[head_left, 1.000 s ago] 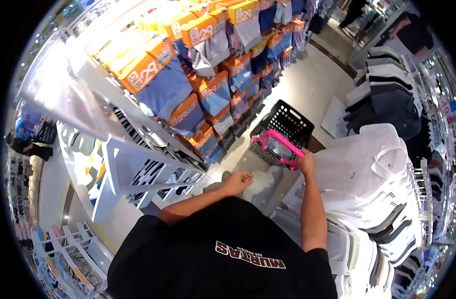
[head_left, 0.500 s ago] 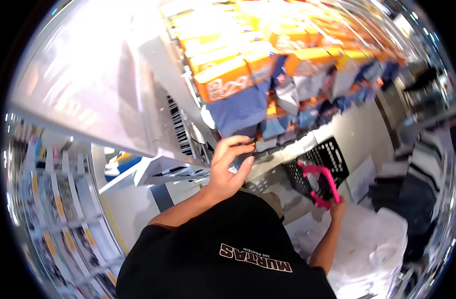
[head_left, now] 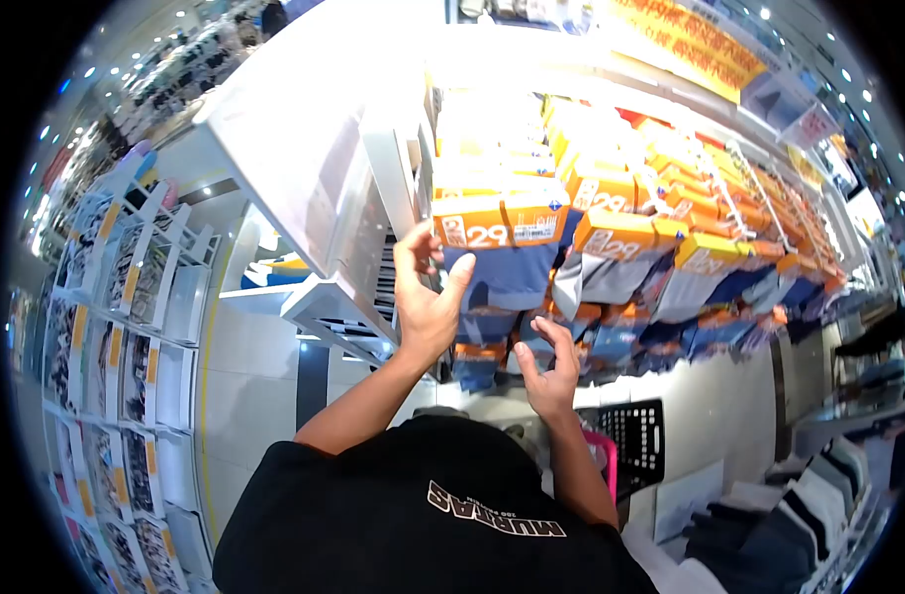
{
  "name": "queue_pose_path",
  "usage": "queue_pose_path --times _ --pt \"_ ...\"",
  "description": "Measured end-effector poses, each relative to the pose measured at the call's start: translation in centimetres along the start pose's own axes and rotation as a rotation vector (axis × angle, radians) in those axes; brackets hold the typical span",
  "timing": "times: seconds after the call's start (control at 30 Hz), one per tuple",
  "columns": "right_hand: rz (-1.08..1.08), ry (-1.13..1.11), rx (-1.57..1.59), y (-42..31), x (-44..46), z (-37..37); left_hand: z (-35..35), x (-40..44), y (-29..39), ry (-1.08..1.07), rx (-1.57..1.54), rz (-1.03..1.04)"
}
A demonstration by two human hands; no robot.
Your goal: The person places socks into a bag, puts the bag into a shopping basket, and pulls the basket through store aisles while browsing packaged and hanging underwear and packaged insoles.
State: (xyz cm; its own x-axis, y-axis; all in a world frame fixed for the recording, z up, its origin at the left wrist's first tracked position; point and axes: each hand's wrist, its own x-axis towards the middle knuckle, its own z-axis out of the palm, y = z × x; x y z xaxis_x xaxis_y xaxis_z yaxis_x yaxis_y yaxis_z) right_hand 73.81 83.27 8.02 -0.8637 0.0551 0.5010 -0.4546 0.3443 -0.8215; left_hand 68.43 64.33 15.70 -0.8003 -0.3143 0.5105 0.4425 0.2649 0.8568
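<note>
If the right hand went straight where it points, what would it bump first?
The right hand probably meets the blue cloth under the orange card by the left hand; depth is unclear.

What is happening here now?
A person in a black T-shirt has their left hand at the left edge of a blue pack with an orange label; I cannot tell whether the grip is closed. The right hand is empty and partly open, lower and to the right. A black basket with a pink handle shows beyond the right arm.

The label (head_left: 500, 222) is orange with white numerals (head_left: 488, 236), its garment (head_left: 509, 279) blue, the basket (head_left: 638, 438) black.
</note>
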Motion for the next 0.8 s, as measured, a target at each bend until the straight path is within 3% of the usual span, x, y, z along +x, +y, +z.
queue_pose_path --times 0.1,0.2,0.3,0.43,0.57,0.73,0.8 --pt "-0.046 0.009 0.146 -1.2 3.2 -1.3 1.0 -0.3 0.0 -0.033 -0.247 -0.243" --pt "-0.139 0.019 0.197 -1.7 5.2 -1.8 1.5 0.0 1.2 -0.026 -0.295 -0.343" --pt "-0.129 -0.004 0.301 -1.5 5.6 -1.3 2.2 0.7 1.0 0.023 -0.321 -0.209" --pt "-0.087 -0.036 0.445 -0.4 4.9 -0.5 2.2 0.9 2.4 -0.037 -0.385 -0.274" --pt "-0.080 -0.045 0.523 0.0 4.8 -0.3 1.6 0.7 2.7 -0.086 -0.094 -0.140" --pt "-0.047 -0.094 0.525 -0.7 3.9 -1.3 -0.7 0.4 3.9 -0.060 -0.130 -0.067" --pt "-0.046 -0.072 0.534 -1.4 4.0 -1.8 -1.0 0.5 5.1 -0.063 -0.429 -0.147"
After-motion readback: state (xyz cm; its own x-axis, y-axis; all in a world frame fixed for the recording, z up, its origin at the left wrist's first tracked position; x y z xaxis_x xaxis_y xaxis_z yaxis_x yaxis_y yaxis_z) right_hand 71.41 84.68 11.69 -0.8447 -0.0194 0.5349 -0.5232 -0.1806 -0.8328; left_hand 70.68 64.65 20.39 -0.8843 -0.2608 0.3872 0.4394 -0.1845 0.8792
